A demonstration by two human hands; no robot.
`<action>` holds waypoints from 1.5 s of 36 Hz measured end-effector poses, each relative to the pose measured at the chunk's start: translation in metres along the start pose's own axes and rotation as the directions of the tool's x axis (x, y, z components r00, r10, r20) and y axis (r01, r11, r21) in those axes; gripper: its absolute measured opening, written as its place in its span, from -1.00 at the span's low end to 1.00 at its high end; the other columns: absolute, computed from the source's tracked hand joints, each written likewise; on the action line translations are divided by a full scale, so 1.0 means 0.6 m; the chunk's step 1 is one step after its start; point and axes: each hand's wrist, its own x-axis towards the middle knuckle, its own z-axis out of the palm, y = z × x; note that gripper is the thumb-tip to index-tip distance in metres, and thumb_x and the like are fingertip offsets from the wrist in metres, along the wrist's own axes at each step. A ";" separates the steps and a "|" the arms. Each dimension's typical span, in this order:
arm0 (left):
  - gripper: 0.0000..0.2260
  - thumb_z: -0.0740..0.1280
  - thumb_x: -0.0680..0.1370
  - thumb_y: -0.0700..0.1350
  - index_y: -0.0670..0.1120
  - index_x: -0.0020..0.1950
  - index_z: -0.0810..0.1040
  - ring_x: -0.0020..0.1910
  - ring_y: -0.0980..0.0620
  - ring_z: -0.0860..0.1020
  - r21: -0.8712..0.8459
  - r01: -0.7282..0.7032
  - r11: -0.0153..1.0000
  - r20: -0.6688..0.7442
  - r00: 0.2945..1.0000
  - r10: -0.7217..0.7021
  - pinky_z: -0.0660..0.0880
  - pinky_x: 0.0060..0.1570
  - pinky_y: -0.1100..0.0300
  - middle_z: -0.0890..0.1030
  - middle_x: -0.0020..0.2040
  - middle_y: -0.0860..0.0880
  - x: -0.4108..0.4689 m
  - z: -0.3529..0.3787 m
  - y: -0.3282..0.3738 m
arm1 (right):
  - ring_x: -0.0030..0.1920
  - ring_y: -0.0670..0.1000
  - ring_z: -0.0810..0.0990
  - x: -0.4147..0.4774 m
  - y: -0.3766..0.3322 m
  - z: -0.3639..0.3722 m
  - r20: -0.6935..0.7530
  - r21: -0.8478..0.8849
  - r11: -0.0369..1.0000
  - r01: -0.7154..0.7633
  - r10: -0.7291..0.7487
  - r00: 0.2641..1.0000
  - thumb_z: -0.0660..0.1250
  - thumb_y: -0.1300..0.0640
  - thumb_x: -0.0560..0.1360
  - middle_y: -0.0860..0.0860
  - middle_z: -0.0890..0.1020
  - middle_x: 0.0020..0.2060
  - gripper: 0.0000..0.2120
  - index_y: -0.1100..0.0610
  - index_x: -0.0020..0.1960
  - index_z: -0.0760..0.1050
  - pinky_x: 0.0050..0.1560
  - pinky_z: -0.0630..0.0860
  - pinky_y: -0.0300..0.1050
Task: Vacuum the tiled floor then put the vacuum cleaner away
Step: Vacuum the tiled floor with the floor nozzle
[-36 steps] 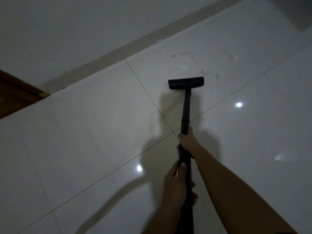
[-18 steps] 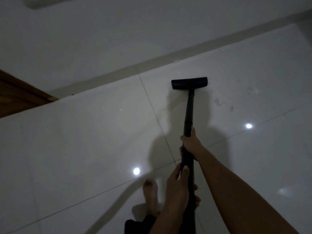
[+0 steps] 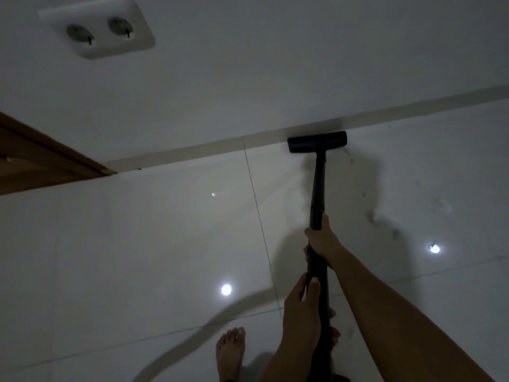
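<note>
Head view: both hands are closed around the black vacuum wand (image 3: 318, 188), the right hand (image 3: 322, 239) higher up and the left hand (image 3: 301, 312) lower. The brush head (image 3: 316, 142) sits on the tiled floor (image 3: 137, 244) against the skirting (image 3: 192, 150). A double socket (image 3: 97, 33) sits on the wall above, a wooden door frame (image 3: 41, 161) stands left, a bare foot (image 3: 230, 351) below. Faint marks right of the wand may be dust.
</note>
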 end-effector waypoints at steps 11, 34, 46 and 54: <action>-0.67 0.15 0.63 -0.01 -0.01 0.38 0.40 -0.60 0.00 0.43 -0.152 -0.004 0.988 -0.055 0.999 -0.004 0.42 -0.61 0.28 0.49 -0.35 -0.15 -0.016 0.092 -0.049 | -0.40 0.06 0.47 -0.024 0.026 -0.066 0.011 -0.132 0.991 0.033 -0.032 0.999 0.16 0.22 0.60 0.18 0.50 -0.12 -0.33 -0.06 0.58 -0.08 -0.46 0.42 -0.15; -0.57 0.16 0.63 -0.07 -0.02 0.50 0.23 -0.45 0.09 0.58 -0.052 -0.101 0.994 -0.091 0.991 0.096 0.51 -0.44 0.25 0.39 0.36 -0.36 -0.254 0.032 -0.336 | -0.52 0.04 0.45 -0.292 0.319 0.001 -0.016 -0.070 0.996 0.059 -0.060 0.998 0.18 0.24 0.59 0.12 0.45 -0.33 -0.46 -0.02 0.50 0.09 -0.57 0.42 -0.18; -0.78 0.14 0.63 -0.05 0.25 0.00 0.52 -0.34 -0.08 0.57 -0.022 -0.096 0.995 -0.165 0.982 0.091 0.50 -0.22 0.07 0.63 -0.22 -0.11 -0.335 -0.006 -0.416 | -0.50 0.07 0.47 -0.333 0.417 0.066 0.028 -0.080 0.997 -0.011 0.014 1.000 0.18 0.19 0.61 0.19 0.49 -0.25 -0.48 -0.02 0.51 0.11 -0.52 0.42 -0.17; -0.70 0.15 0.63 -0.04 0.04 0.36 0.41 -0.48 -0.03 0.45 -0.098 -0.064 0.993 -0.154 0.987 0.049 0.40 -0.60 0.27 0.50 -0.30 -0.14 -0.296 0.022 -0.406 | -0.47 0.05 0.48 -0.300 0.389 0.036 0.049 -0.074 0.997 0.004 -0.001 0.999 0.16 0.21 0.59 0.19 0.50 -0.23 -0.40 -0.08 0.54 0.04 -0.49 0.44 -0.14</action>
